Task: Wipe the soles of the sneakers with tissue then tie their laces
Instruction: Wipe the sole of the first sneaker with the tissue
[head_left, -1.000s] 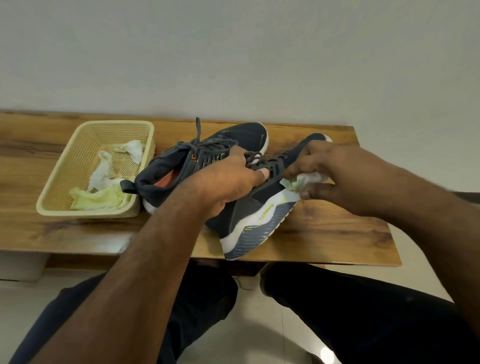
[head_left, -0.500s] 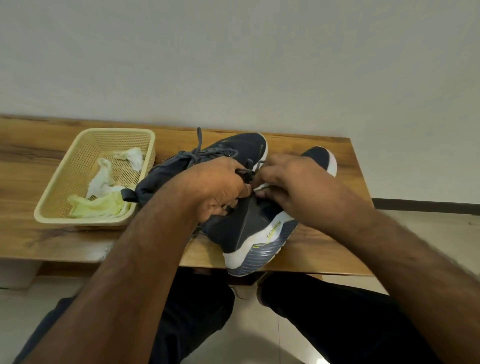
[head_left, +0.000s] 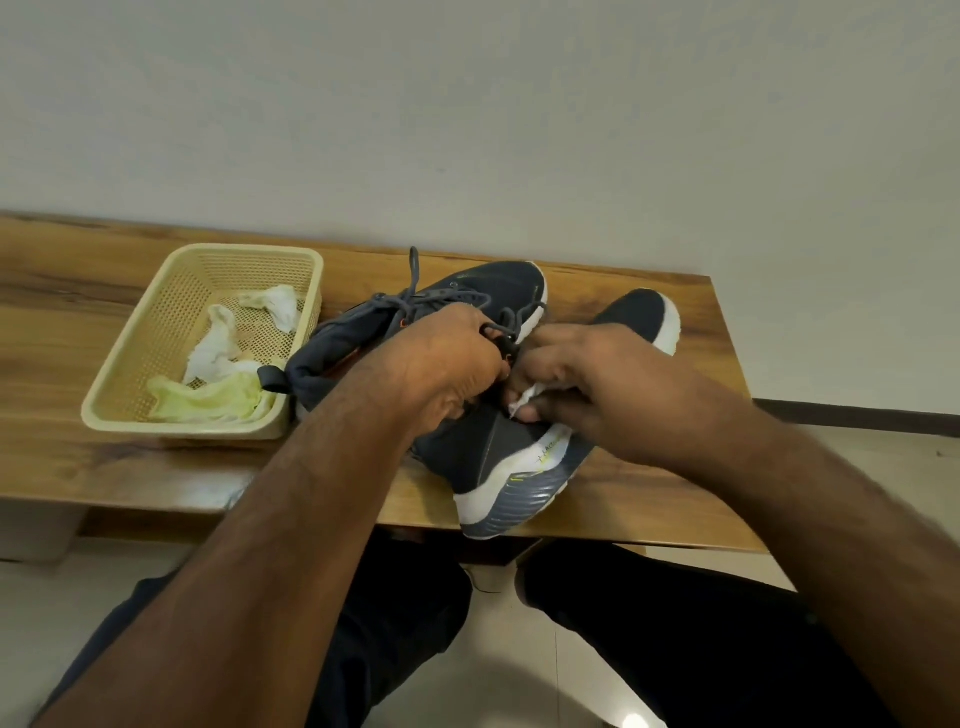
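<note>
Two dark blue sneakers with white soles lie on the wooden table (head_left: 104, 467). The near sneaker (head_left: 498, 457) is tipped on its side, its grey-and-white sole facing me over the table's front edge. The far sneaker (head_left: 483, 291) lies behind it with loose grey laces. My left hand (head_left: 447, 364) is closed around the near sneaker's lace area. My right hand (head_left: 587, 379) meets it there, with a scrap of white tissue (head_left: 522, 400) pinched under its fingers. Both hands hide the near sneaker's laces.
A pale yellow plastic basket (head_left: 130, 364) stands to the left of the sneakers and holds used white and yellowish tissues (head_left: 218, 395). A white wall runs behind the table. My dark trouser legs are below the table's front edge, over a tiled floor.
My right hand has left the sneaker's side, where it held the tissue a second ago, and come up against my left hand at the laces. The tissue is now mostly hidden under its fingers.
</note>
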